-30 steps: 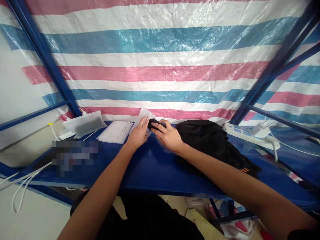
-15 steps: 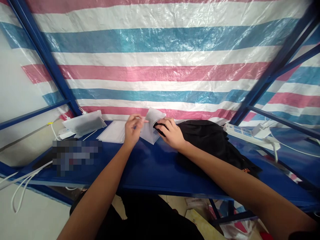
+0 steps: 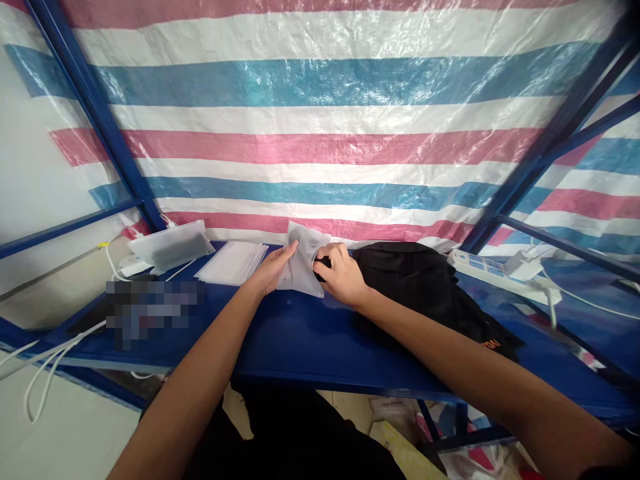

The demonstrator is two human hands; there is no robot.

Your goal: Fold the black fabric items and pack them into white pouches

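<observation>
A frosted translucent plastic bag (image 3: 300, 267) is held up over the blue desk, its opening facing right. My left hand (image 3: 275, 267) grips the bag's left side, thumb on the near face and the other fingers behind it. In my right hand (image 3: 343, 273) is a small black rounded object (image 3: 323, 268), pinched at the bag's mouth. Fingers cover much of that object, so its exact kind is unclear, and I cannot tell how far it sits inside the bag. Left of the bag lies a stack of similar flat bags (image 3: 233, 261).
Black folded fabric (image 3: 410, 280) lies right of my hands, beside a white power strip (image 3: 505, 273) with plugged chargers. A whitish panel-like device (image 3: 170, 247) and white cables (image 3: 65, 350) are at the left. Blue metal posts (image 3: 95, 113) frame a striped plastic sheet (image 3: 320, 147).
My left hand has closed on the bag's left side, where its fingers were raised beside it before. The bag now stands more upright, and the black object is still at its opening.
</observation>
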